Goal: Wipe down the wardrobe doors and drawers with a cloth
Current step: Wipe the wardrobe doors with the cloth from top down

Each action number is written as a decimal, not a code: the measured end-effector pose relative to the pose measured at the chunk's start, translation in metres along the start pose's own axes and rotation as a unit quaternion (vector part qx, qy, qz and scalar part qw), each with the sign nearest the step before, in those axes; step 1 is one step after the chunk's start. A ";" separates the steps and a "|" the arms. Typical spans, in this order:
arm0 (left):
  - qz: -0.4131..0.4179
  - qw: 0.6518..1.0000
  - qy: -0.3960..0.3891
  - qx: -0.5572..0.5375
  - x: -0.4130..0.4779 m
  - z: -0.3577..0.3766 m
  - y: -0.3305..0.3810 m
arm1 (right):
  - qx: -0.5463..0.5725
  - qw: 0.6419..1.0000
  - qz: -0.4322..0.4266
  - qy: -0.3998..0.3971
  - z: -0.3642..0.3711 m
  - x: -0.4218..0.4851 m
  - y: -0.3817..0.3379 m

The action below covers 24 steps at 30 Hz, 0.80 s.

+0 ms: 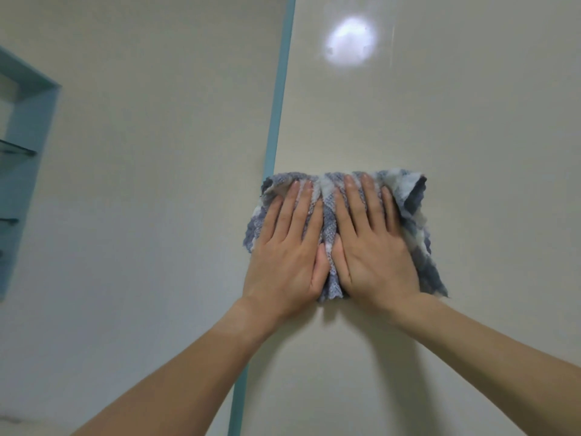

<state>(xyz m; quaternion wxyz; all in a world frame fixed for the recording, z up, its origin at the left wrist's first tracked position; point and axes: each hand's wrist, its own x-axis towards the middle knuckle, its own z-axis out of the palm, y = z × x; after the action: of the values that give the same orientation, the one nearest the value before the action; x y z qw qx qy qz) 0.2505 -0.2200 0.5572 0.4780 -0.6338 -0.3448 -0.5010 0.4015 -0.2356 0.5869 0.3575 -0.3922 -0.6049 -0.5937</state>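
In the head view, the cloth (327, 215) is seen at frame centre, pressed to the door (440, 121) just right of the blue strip (276, 121). Being pressed rather than gripped, it could be bunched up or dropped mid-stroke. The left hand (286, 247) and right hand (374, 247) are laid flat on it, fingers straight, side by side.

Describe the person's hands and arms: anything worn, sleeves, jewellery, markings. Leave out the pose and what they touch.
The left hand and right hand are bare: no gloves, rings, watch or bracelets in view. Both forearms are uncovered down to the frame's lower edge, so no sleeve shows. The visible fingernails look short and unpainted. No tattoos or marks show.
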 end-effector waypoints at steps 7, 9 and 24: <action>-0.022 1.000 -0.005 0.007 -0.023 -0.003 0.005 | 0.035 0.999 -0.036 -0.005 -0.003 -0.013 -0.009; -0.025 1.000 0.003 0.009 -0.026 -0.003 0.005 | 0.043 0.998 -0.044 -0.006 -0.003 -0.014 -0.011; -0.004 0.997 -0.044 0.060 -0.010 -0.002 0.068 | 0.161 0.985 -0.059 0.010 -0.008 -0.056 0.050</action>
<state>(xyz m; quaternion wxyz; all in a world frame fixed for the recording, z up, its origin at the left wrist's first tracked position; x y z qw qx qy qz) 0.3102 -0.2420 0.5302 0.4978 -0.6240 -0.3972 -0.4529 0.4708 -0.2469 0.5591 0.3862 -0.2873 -0.7114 -0.5121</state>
